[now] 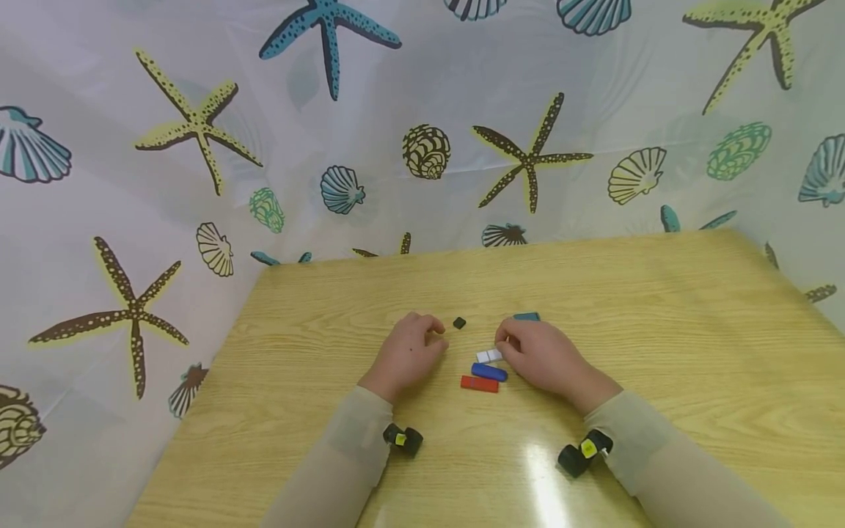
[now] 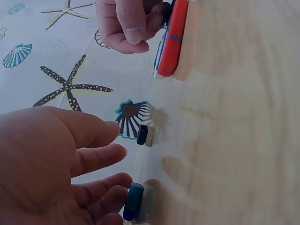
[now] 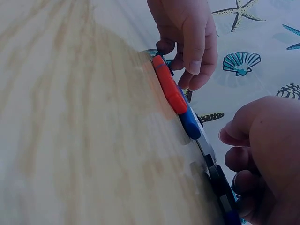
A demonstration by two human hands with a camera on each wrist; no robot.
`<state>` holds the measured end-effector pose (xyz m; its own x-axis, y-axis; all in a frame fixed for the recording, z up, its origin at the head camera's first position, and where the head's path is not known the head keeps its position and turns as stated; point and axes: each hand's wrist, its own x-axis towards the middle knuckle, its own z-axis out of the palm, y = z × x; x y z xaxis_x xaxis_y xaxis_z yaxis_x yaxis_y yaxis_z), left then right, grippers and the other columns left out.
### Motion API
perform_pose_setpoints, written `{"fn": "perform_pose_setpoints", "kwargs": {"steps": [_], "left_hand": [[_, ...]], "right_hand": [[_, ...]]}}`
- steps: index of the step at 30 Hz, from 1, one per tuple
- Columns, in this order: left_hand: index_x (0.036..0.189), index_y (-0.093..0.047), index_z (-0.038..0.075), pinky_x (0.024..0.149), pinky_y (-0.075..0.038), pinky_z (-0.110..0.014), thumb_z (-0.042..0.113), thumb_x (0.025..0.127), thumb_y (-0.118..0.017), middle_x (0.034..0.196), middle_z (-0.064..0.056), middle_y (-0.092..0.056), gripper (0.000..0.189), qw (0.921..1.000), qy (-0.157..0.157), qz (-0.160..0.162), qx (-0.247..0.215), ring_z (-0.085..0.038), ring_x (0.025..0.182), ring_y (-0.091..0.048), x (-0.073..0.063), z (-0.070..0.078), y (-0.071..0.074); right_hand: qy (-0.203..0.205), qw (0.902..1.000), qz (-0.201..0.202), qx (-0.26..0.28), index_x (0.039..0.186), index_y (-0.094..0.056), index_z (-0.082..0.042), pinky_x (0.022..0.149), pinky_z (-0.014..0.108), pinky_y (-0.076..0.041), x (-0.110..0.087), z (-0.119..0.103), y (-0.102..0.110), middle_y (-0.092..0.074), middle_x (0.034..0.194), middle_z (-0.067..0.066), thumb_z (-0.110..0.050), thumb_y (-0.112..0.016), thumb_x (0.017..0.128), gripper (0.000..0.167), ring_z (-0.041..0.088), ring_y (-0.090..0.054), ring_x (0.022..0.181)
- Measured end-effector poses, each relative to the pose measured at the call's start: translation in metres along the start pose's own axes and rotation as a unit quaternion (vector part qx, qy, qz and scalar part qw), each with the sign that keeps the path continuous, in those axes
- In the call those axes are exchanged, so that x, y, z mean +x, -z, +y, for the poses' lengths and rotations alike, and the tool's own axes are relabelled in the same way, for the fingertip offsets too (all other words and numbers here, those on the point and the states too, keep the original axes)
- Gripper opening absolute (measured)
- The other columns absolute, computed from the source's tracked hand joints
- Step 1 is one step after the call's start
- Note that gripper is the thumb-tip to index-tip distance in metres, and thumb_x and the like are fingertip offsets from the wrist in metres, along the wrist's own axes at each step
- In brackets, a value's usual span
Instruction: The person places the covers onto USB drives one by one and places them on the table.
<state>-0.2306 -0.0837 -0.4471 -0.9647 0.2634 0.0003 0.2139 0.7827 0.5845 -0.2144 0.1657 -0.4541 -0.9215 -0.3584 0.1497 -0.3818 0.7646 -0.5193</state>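
Surface: pale wood-grain surface (image 1: pixel 660 352), with a seashell-and-starfish printed curtain (image 1: pixel 198 147) behind it.
Red piece: flat red plastic bar (image 1: pixel 479 383), nearest the person, between the two wrists.
Blue piece: rounded blue plastic bar (image 1: pixel 489 372), just beyond the red one, touching it.
White piece: small white block (image 1: pixel 489 356), at the right fingertips.
Right hand (image 1: pixel 544 357): grip curled, fingertips at the white block; whether it pinches it, I cannot tell.
Left hand (image 1: pixel 408 353): fingers loosely curled, grip empty, resting on the surface.
Black piece: small black square (image 1: pixel 459 323), just beyond the left hand.
Teal piece: flat teal block (image 1: pixel 526 317), farthest, behind the right hand.
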Motion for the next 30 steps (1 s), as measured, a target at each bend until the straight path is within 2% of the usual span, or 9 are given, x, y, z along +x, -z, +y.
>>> {"fn": "perform_pose_setpoints", "kwargs": {"steps": [5, 10, 13, 16, 22, 27, 30], "left_hand": [[0.119, -0.067, 0.015, 0.096, -0.047, -0.042, 0.032, 0.099, -0.060, 0.119, -0.002, -0.058, 0.027, 1.0000, -0.001, -0.001, 0.003, -0.020, 0.104, -0.056, 0.001, -0.001, 0.000], [0.118, -0.066, 0.016, 0.093, -0.049, -0.043, 0.028, 0.102, -0.054, 0.118, 0.000, -0.057, 0.024, 0.9995, 0.026, 0.018, 0.002, -0.020, 0.108, -0.059, 0.000, -0.002, 0.004], [0.116, -0.066, 0.015, 0.086, -0.050, -0.041, 0.024, 0.101, -0.057, 0.111, -0.001, -0.056, 0.020, 0.9982, 0.042, 0.019, 0.040, -0.020, 0.097, -0.059, -0.001, -0.004, 0.007], [0.114, -0.066, 0.015, 0.082, -0.050, -0.040, 0.022, 0.099, -0.061, 0.103, -0.002, -0.055, 0.018, 0.9959, 0.047, 0.007, 0.077, -0.019, 0.087, -0.057, 0.000, -0.007, 0.009], [0.111, -0.066, 0.014, 0.077, -0.049, -0.038, 0.020, 0.100, -0.063, 0.097, -0.001, -0.056, 0.014, 0.9955, 0.041, -0.016, 0.084, -0.018, 0.081, -0.055, 0.002, -0.008, 0.011], [0.116, -0.066, 0.013, 0.087, -0.050, -0.038, 0.013, 0.107, -0.048, 0.106, -0.004, -0.060, 0.020, 0.9970, 0.028, -0.032, 0.065, -0.018, 0.091, -0.057, 0.001, -0.010, 0.014], [0.118, -0.066, 0.013, 0.094, -0.049, -0.038, 0.008, 0.108, -0.042, 0.112, -0.003, -0.061, 0.026, 0.9978, 0.018, -0.046, 0.045, -0.018, 0.100, -0.058, 0.000, -0.015, 0.016]], "right_hand": [[0.004, 1.0000, 0.001, 0.001, 0.095, -0.067, -0.021, 0.058, 0.032, -0.040, -0.001, 0.000, 0.000, -0.050, 0.067, -0.007, -0.021, -0.062, 0.098, 0.005, 0.011, -0.047, 0.060], [0.007, 1.0000, -0.002, 0.004, 0.096, -0.066, -0.021, 0.058, 0.032, -0.039, -0.001, 0.001, 0.000, -0.050, 0.067, -0.007, -0.021, -0.062, 0.099, 0.005, 0.011, -0.046, 0.060], [0.010, 0.9999, -0.002, 0.002, 0.096, -0.067, -0.021, 0.058, 0.032, -0.039, -0.001, 0.001, 0.000, -0.050, 0.067, -0.007, -0.021, -0.062, 0.099, 0.006, 0.011, -0.046, 0.060], [0.008, 1.0000, -0.001, 0.000, 0.097, -0.067, -0.021, 0.058, 0.032, -0.040, -0.001, 0.001, 0.000, -0.050, 0.067, -0.008, -0.022, -0.062, 0.099, 0.006, 0.011, -0.046, 0.059], [0.008, 1.0000, -0.002, 0.005, 0.097, -0.067, -0.020, 0.059, 0.033, -0.040, -0.001, 0.001, 0.001, -0.050, 0.068, -0.008, -0.022, -0.062, 0.099, 0.006, 0.011, -0.046, 0.060], [0.001, 1.0000, -0.004, 0.008, 0.098, -0.067, -0.020, 0.059, 0.033, -0.041, -0.001, 0.001, 0.001, -0.051, 0.068, -0.008, -0.024, -0.061, 0.099, 0.008, 0.012, -0.047, 0.061], [-0.005, 0.9997, -0.001, 0.022, 0.099, -0.067, -0.019, 0.058, 0.033, -0.041, 0.000, 0.002, 0.001, -0.053, 0.065, -0.008, -0.025, -0.059, 0.100, 0.010, 0.012, -0.050, 0.059]]}}
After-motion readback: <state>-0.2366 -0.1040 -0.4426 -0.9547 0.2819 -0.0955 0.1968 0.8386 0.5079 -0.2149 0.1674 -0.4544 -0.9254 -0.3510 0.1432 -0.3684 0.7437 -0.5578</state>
